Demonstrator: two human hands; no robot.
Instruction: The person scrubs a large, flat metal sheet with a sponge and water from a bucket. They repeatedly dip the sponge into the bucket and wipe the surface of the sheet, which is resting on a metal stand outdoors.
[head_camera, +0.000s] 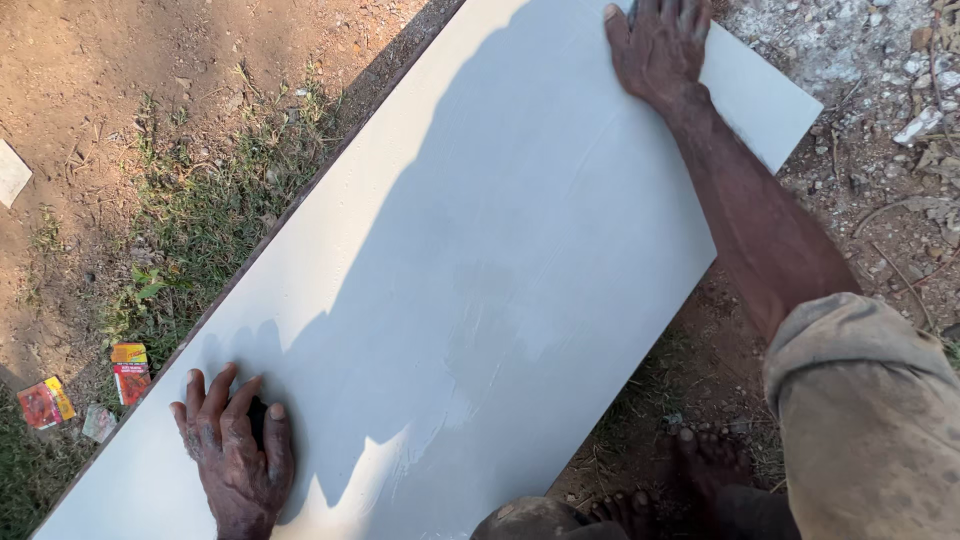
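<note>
A long white coated board (480, 260) lies slanted across the ground, its surface smooth with faint smear marks. My left hand (236, 450) rests flat on its near left end with the fingers spread; a dark patch shows between two fingers. My right hand (655, 45) presses on the far end near the board's corner, arm stretched out, with the fingertips cut off by the frame's top edge. A small grey thing (632, 12) peeks out under that hand; what it is stays hidden. My shadow covers the middle of the board.
Bare dirt and a strip of grass (200, 210) run along the board's left edge. Coloured wrappers (130, 372) lie in the grass at the lower left. Pale rubble (900, 70) lies at the upper right. My bare toes (700, 450) stand by the board's right edge.
</note>
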